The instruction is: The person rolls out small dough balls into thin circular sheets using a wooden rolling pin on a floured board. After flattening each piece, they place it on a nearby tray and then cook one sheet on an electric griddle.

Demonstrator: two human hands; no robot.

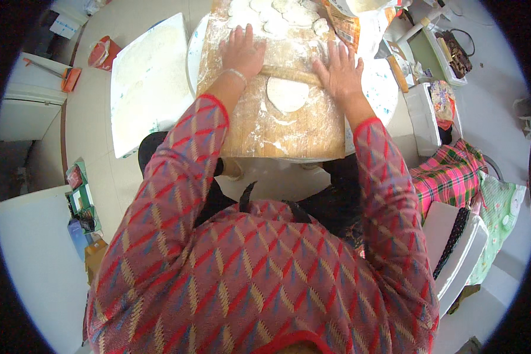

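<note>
A wooden rolling pin [292,75] lies across the floured wooden board [243,137], at the far edge of a flat piece of dough [287,94]. My left hand [243,53] rests over the pin's left end with its fingers spread and pointing away from me. Over the right end lies my right hand [341,73], its fingers apart too. The palms hide both ends of the pin. Several floured dough pieces [274,15] sit at the board's far side, with a small lump [321,26] beside them.
Left of the board is a white foam lid [148,84], with a red bucket [105,54] on the floor beyond. A printed flour bag [346,26] and a bowl [365,5] stand at the far right. A wooden-handled tool [398,74] lies right of the round table [380,84].
</note>
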